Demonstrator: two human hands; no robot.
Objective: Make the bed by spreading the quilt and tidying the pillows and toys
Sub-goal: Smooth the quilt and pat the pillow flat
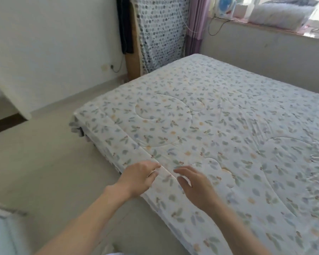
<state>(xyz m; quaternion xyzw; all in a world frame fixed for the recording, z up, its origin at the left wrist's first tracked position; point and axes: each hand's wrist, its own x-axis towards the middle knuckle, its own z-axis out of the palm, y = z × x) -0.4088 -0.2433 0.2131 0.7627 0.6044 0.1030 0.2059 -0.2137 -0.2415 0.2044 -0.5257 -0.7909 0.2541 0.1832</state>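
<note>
Two bare hands at the bed's near left edge. Left hand (139, 178): grip pinched together on a fold ridge of the one white leaf-printed quilt (219, 137). Right hand (195, 185): fingers apart, holding nothing; contact with the quilt unclear through blur. Quilt lies spread across the bed.
</note>
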